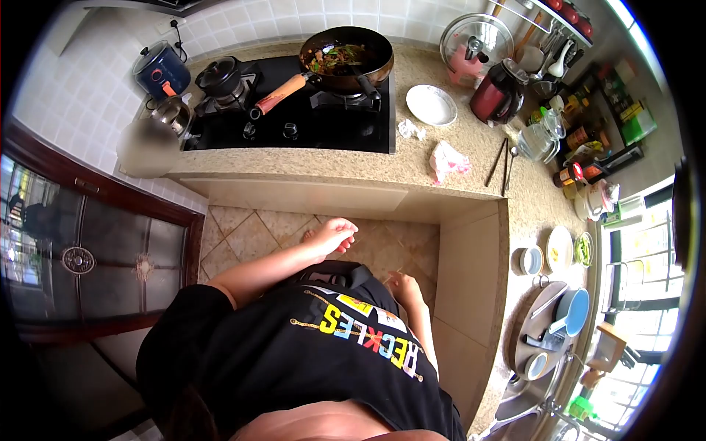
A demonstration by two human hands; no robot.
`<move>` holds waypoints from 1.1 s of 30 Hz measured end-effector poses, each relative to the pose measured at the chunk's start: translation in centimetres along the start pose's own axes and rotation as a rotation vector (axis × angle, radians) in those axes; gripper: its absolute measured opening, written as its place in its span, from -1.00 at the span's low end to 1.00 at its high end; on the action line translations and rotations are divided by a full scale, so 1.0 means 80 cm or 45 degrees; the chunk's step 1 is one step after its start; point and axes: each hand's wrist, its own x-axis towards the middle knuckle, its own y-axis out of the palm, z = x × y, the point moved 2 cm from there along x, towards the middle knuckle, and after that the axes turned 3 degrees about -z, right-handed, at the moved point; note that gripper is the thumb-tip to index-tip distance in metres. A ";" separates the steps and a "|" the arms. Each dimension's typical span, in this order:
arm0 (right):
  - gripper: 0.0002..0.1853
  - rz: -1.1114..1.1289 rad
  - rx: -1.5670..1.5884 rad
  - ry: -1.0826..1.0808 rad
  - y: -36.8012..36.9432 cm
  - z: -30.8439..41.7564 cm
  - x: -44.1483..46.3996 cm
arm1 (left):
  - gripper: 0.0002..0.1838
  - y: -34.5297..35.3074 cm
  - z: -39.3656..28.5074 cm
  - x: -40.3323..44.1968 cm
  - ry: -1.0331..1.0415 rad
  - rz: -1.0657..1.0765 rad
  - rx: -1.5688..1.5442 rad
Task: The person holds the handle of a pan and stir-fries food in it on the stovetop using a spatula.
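Note:
My left hand (334,237) hangs in front of my body, over the floor between me and the counter. Its fingers are loosely bent and slightly apart, and no object shows in it. Lower and to the right, beside the black shirt (294,375), is my right hand (404,287), its fingers half curled and partly turned from view, with nothing visible in it. Neither hand touches the counter (294,165). Beyond them, a wok (379,59) with food (334,59) rests on the right burner of the black stove (323,132), its wooden handle (283,94) pointing front left.
Right of the stove are a white plate (432,105), crumpled plastic (448,161), chopsticks (496,162) and a red kettle (497,92). Bowls and a blue pan (573,310) stand near the sink (518,404). A small pot (218,76) sits on the left burner; a door (81,242) is at left.

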 end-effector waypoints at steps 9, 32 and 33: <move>-0.67 0.101 -0.077 -0.116 0.001 0.015 0.025 | -0.84 -0.019 0.022 -0.005 0.000 -0.105 -0.051; -0.69 0.289 -0.141 -0.092 0.002 0.015 0.030 | -0.61 0.039 -0.244 -0.175 1.587 0.218 0.720; -0.69 0.297 -0.143 -0.091 0.016 -0.004 0.035 | -0.55 0.047 -0.274 -0.198 1.669 0.376 0.682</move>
